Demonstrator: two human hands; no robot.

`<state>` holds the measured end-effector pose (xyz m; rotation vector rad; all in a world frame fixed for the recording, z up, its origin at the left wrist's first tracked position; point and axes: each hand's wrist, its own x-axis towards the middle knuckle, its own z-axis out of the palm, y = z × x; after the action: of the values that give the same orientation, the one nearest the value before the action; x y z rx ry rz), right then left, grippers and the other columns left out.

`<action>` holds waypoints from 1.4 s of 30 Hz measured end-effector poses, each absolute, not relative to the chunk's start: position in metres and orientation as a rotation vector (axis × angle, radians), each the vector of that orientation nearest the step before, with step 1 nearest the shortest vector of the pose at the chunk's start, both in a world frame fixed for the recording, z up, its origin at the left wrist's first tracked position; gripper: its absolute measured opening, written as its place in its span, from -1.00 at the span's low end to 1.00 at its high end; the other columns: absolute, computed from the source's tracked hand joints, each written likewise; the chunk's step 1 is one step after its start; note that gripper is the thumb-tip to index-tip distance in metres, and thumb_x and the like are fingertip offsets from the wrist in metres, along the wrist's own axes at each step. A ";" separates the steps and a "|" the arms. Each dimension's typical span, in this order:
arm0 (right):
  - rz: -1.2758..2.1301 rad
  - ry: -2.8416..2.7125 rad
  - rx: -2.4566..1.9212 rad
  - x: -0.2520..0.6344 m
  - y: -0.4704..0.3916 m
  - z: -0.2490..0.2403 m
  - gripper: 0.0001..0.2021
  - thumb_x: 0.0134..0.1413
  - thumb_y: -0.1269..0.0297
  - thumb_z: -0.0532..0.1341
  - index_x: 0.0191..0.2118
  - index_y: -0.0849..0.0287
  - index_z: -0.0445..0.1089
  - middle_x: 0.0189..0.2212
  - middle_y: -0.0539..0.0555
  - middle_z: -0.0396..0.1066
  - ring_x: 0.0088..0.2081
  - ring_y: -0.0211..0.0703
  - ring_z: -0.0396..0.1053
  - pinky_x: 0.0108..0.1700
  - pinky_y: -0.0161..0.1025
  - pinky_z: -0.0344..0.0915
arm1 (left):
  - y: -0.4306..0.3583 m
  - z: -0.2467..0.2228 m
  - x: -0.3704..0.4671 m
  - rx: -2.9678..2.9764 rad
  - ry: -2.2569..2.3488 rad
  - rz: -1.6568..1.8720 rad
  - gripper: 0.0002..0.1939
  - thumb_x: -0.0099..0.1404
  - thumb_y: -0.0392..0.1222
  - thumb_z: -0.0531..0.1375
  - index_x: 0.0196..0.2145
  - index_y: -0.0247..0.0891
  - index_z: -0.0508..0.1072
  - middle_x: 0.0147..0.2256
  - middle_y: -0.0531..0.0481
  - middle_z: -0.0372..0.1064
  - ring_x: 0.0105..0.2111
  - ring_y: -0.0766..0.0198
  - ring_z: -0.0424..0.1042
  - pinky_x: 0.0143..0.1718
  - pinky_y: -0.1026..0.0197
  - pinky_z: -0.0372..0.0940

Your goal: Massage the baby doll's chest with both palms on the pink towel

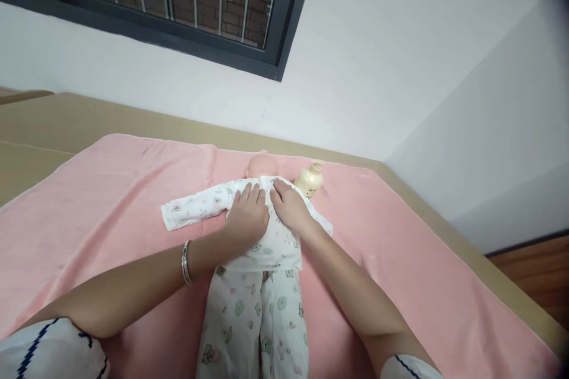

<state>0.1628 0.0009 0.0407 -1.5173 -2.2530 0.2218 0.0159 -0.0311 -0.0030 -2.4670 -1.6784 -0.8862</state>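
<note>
A baby doll lies on its back or front, I cannot tell which, with its bald head toward the wall. It wears a white patterned long-sleeved top and matching trousers. My left hand rests flat on the left side of the top's chest area, fingers stretched out. Beside it, my right hand lies on the upper right of the top, fingers extended. One sleeve spreads out to the left; the other is partly hidden by my right forearm.
A cream bottle lies tilted right of the doll's head. Under everything spreads a pink blanket on a beige surface. A white wall and a dark-framed barred window stand behind.
</note>
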 end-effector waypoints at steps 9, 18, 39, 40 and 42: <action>0.087 -2.343 -1.563 0.141 -0.034 0.037 -0.47 0.41 0.27 -0.15 0.27 0.56 0.22 0.31 0.48 0.15 0.38 0.18 0.04 0.38 0.06 0.03 | 0.012 0.018 -0.012 -2.619 -1.832 -0.853 -0.56 0.45 -0.23 -0.14 0.05 -0.44 0.42 0.13 -0.34 0.40 0.17 -0.01 0.35 0.23 -0.08 0.21; 0.297 -2.275 -1.551 0.163 0.006 0.033 -0.46 0.40 0.26 -0.13 0.37 0.42 0.10 0.39 0.32 0.03 0.43 0.07 -0.07 0.43 0.07 -0.10 | -0.027 0.001 0.013 -2.500 -1.664 -0.807 -0.51 0.37 -0.29 -0.03 0.19 -0.50 0.32 0.23 -0.39 0.28 0.30 -0.10 0.18 0.29 -0.14 0.11; 0.242 -2.249 -1.535 0.157 0.005 0.020 -0.45 0.43 0.15 -0.13 0.37 0.35 0.13 0.39 0.29 0.04 0.42 0.09 -0.05 0.41 0.10 -0.12 | 0.014 -0.011 -0.005 -2.484 -1.831 -1.021 -0.50 0.43 -0.14 -0.08 0.22 -0.34 0.33 0.23 -0.23 0.32 0.28 0.03 0.23 0.34 -0.11 0.05; 0.236 -2.246 -1.538 0.157 0.004 0.020 -0.45 0.43 0.15 -0.12 0.36 0.35 0.14 0.38 0.29 0.04 0.42 0.09 -0.04 0.41 0.10 -0.12 | 0.014 -0.011 -0.005 -2.484 -1.829 -1.020 -0.50 0.43 -0.14 -0.08 0.22 -0.35 0.33 0.23 -0.23 0.32 0.28 0.03 0.23 0.34 -0.12 0.05; 0.227 -2.241 -1.539 0.156 0.003 0.021 -0.46 0.43 0.16 -0.12 0.36 0.34 0.15 0.38 0.29 0.06 0.41 0.08 -0.03 0.41 0.10 -0.12 | 0.014 -0.011 -0.005 -2.486 -1.821 -1.018 -0.50 0.43 -0.14 -0.09 0.22 -0.35 0.33 0.22 -0.23 0.32 0.28 0.03 0.23 0.34 -0.12 0.05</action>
<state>0.1560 0.0034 0.0209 -1.5391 -2.2414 0.2270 -0.0046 0.0139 -0.0113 -2.4858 -1.8214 -1.0182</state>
